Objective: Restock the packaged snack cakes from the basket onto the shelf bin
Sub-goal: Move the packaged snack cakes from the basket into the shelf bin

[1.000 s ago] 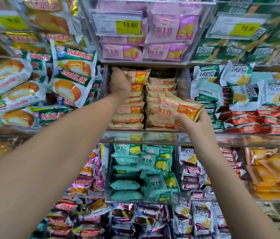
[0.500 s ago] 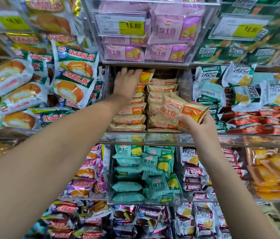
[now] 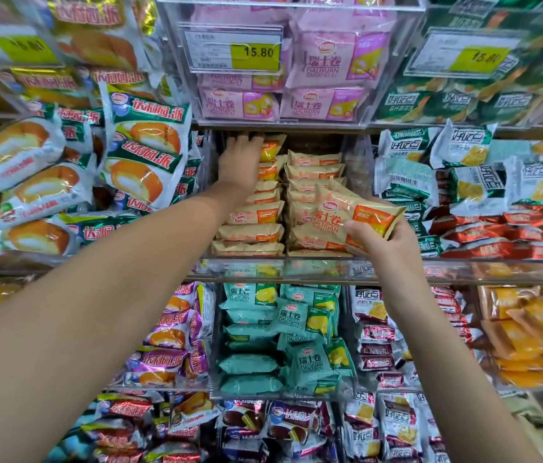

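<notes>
My right hand (image 3: 388, 243) grips a tan and orange snack cake pack (image 3: 347, 220) by its lower right corner, just in front of the clear shelf bin (image 3: 280, 266). Inside the bin stand two stacks of the same packs, a left stack (image 3: 253, 228) and a right stack (image 3: 313, 170). My left hand (image 3: 240, 162) reaches deep into the bin, fingers stretched forward over the top of the left stack and against its uppermost pack (image 3: 272, 148). The basket is out of view.
Pink roll packs (image 3: 323, 61) fill the bin above, behind a 15.80 price tag (image 3: 235, 48). Teal packs (image 3: 283, 332) lie in the bin below. Green and white cake packs (image 3: 143, 152) crowd the left, green, white and red packs (image 3: 463, 182) the right.
My left hand's fingers have stretched out flat over the top of the left stack. My right hand has held the pack almost still before the bin.
</notes>
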